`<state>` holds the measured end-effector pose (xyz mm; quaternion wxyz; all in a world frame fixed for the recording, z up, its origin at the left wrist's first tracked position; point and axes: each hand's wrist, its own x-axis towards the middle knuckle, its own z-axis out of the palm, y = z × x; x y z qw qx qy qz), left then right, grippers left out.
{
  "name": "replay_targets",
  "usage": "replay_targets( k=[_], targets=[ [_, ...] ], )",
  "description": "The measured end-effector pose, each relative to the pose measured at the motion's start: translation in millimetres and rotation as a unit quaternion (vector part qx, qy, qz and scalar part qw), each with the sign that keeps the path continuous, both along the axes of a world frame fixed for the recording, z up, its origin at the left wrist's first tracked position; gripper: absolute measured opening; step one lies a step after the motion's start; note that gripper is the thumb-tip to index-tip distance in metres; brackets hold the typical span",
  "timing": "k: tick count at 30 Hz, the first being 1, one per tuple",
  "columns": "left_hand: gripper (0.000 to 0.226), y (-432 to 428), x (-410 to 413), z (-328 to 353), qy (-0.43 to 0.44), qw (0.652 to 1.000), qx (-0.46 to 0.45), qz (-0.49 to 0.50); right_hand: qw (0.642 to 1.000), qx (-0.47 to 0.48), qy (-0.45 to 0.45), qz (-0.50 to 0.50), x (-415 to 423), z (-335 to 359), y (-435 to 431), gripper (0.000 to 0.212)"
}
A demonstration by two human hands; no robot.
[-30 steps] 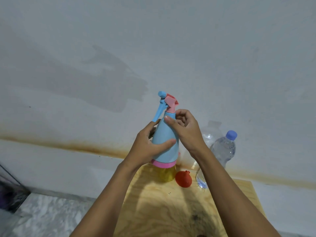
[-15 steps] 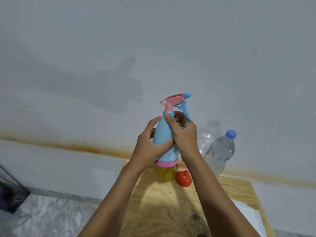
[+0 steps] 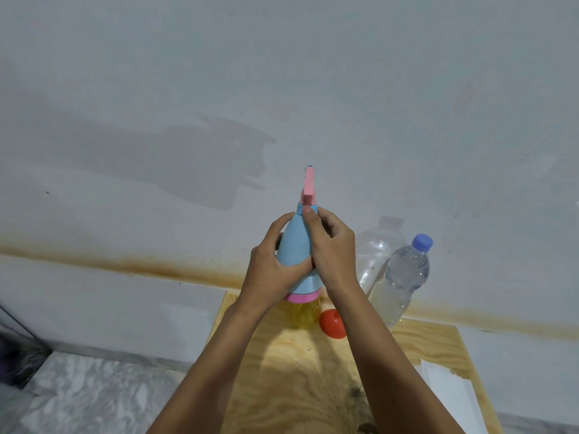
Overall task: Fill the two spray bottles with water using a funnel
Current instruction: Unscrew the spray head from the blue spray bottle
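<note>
Upright between both hands, the spray bottle [image 3: 294,242] shows a pale blue body, a pink band [image 3: 302,297] and a clear yellow lower part [image 3: 302,316] at the far edge of the wooden table [image 3: 282,380]; whether its base rests on the wood I cannot tell. The left hand [image 3: 272,270] wraps round the blue body, thumb across the front. The right hand [image 3: 333,252] curls round the neck, its thumb tip on the blue collar just under the pink spray head [image 3: 308,189], which points away from the camera. A red funnel [image 3: 332,324] lies on the table just right of the yellow part. Further right a clear water bottle [image 3: 404,277] with a blue cap [image 3: 422,241] stands at the wall, with a second clear bottle [image 3: 377,245] behind it. Any lettering on the bottles is too small to read.
</note>
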<state>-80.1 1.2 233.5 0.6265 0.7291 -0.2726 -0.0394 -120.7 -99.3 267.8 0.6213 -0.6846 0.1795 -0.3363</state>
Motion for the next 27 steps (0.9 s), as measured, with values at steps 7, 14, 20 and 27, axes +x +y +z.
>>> replay_targets(
  k=[7,14,20,27],
  targets=[
    [0.082,-3,-4,-2,-0.017,1.0,0.006,0.021,0.996,-0.059,0.0,-0.064,2,-1,2,0.028],
    [0.085,-4,-4,-7,-0.037,0.998,0.033,0.033,0.997,-0.074,0.003,-0.038,3,-4,4,0.046],
    [0.084,-2,-5,-11,-0.044,0.998,0.026,0.034,0.995,-0.089,0.016,-0.03,2,-10,0,0.035],
    [0.085,-2,-9,-16,-0.028,0.999,0.023,0.033,0.994,-0.097,0.016,-0.045,0,-9,3,0.03]
  ],
)
